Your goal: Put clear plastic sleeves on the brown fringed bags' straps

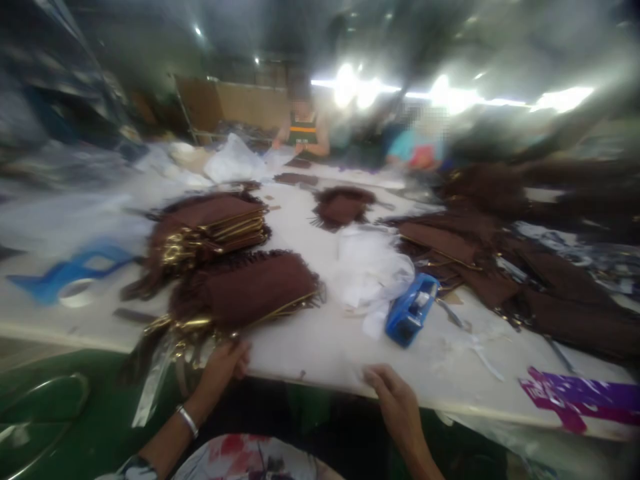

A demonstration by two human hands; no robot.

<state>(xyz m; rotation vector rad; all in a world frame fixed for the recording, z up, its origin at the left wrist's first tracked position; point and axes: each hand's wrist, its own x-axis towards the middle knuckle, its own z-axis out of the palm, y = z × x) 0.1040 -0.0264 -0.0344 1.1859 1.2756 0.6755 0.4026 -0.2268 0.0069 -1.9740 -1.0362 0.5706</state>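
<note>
My left hand (226, 363) is at the table's front edge, its fingers curled in, just below a stack of dark brown fringed pouches (263, 288) with gold zips and clasps. Straps and a pale strip hang over the edge beside that wrist. To the right, my right hand (393, 393) sits at the same edge with thumb and fingers drawn together. Motion blur hides what, if anything, either hand holds. Beyond the right hand stands a blue tape dispenser (411, 310), with crumpled white plastic (373, 263) next to it.
Another pouch stack (215, 217) lies behind the nearer one. Left are a blue tape holder (75, 270) and a white tape roll (77, 292). Brown pieces (540, 280) cover the right side, near scissors (453, 313) and purple tape (580, 393). Two people sit across the white table (320, 347).
</note>
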